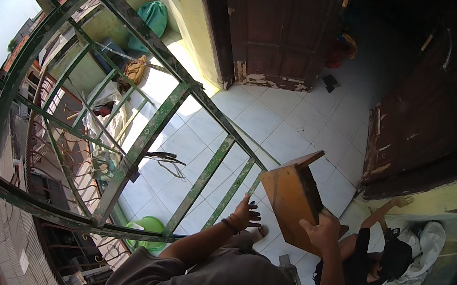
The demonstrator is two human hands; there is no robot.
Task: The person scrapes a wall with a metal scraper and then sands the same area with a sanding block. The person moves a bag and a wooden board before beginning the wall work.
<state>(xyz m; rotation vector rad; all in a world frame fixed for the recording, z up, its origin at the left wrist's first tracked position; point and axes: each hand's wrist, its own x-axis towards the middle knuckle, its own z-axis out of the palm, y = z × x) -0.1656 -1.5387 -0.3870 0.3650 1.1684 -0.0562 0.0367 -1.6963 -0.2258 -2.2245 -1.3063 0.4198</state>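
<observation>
My right hand (324,229) grips the edge of a brown wooden piece (287,202), which looks like a small stool or open box and is tilted in front of me. My left hand (246,215) is raised with its fingers apart and holds nothing. It is just left of the wooden piece and close to the lower bars of a green-painted metal frame (155,124). This ladder-like frame, worn and chipped, stretches diagonally across the left half of the view. The underside of the wooden piece and part of my right fingers are hidden.
At right a person (360,259) in dark clothes crouches, one hand on the wall, beside white sacks (422,250). A green bucket (150,229) stands below the frame. Dark wooden doors (282,32), a teal bag (151,20), plastic sheeting and a metal railing surround the tiled floor (286,128).
</observation>
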